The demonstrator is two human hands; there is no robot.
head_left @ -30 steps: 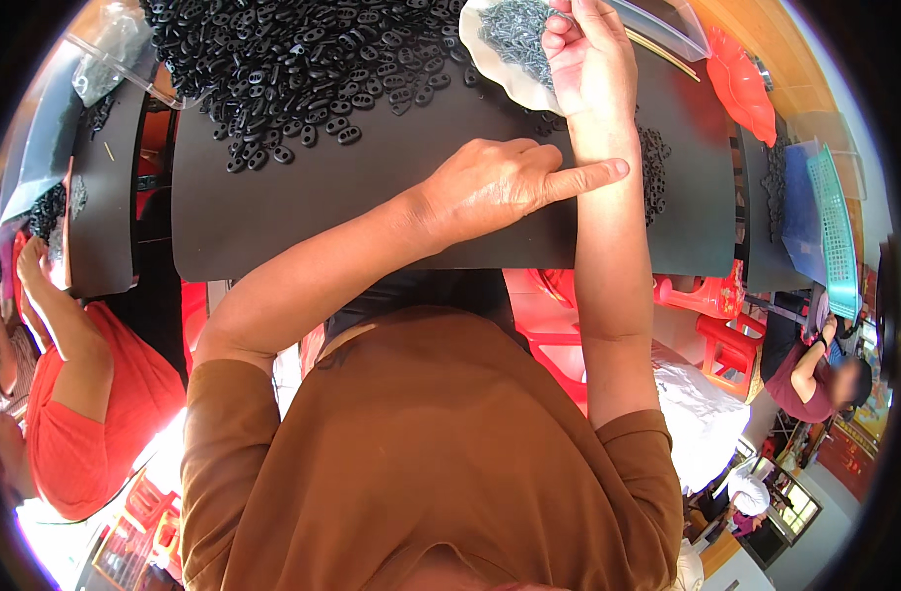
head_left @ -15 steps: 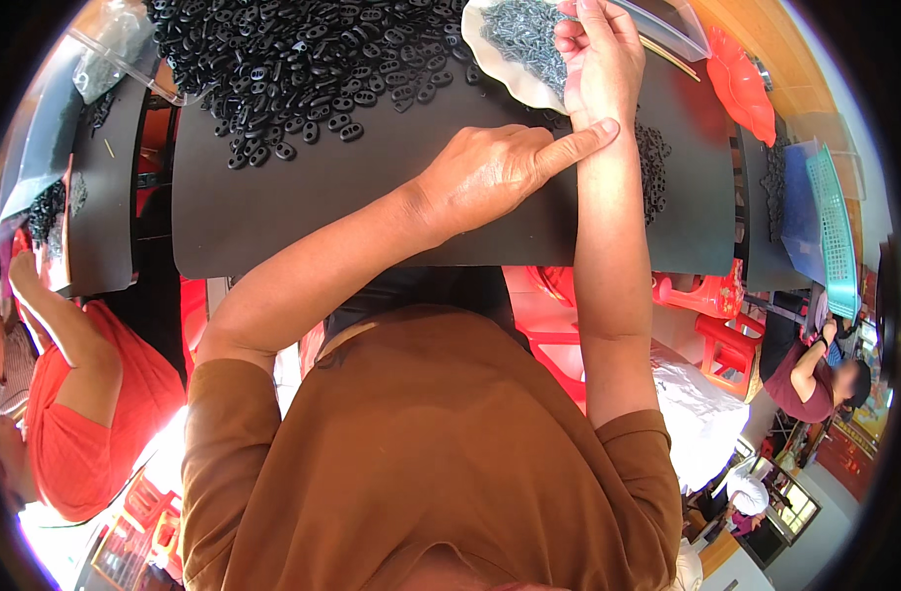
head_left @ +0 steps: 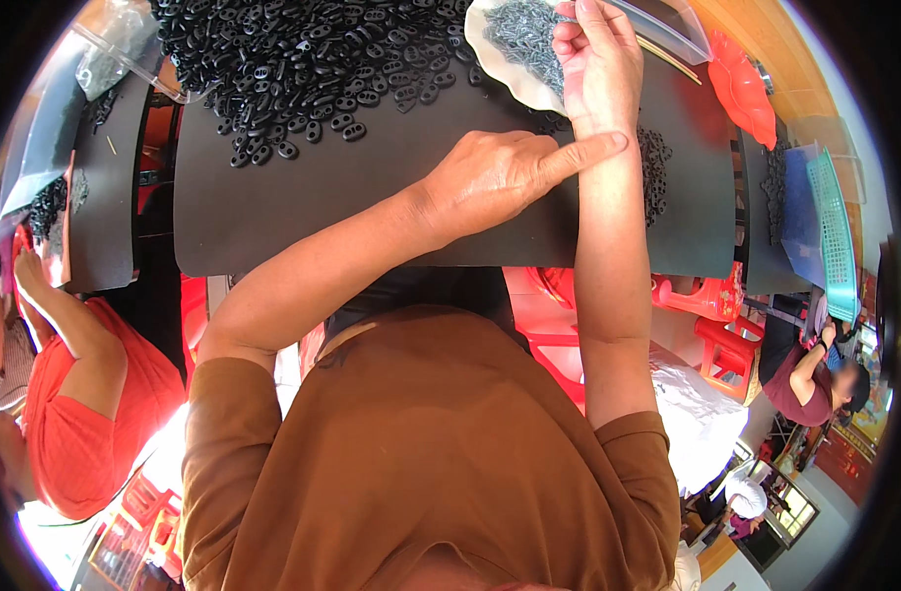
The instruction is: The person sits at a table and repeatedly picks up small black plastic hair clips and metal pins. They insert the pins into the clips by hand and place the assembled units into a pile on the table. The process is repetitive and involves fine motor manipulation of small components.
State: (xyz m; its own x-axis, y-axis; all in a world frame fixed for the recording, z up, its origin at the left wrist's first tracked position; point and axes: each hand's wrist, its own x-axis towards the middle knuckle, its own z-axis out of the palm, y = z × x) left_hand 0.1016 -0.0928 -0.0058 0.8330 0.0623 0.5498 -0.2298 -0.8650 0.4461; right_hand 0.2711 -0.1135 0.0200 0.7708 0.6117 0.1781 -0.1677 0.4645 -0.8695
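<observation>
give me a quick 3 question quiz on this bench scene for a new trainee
1. True or false: the left hand points its index finger at the right forearm.
2. The right hand reaches into: A) a white shallow dish of small grey metal parts, B) a teal plastic basket, C) a red plastic tray.
3. What is piled on the black flat mat?

Key: 1 true; 2 A; 3 small black oval plastic pieces.

Matt black mat (head_left: pixel 372 197); dull black plastic rings (head_left: pixel 303 59) far left; grey metal bits (head_left: pixel 524 39) in a smooth pale dish (head_left: pixel 529 94).
</observation>
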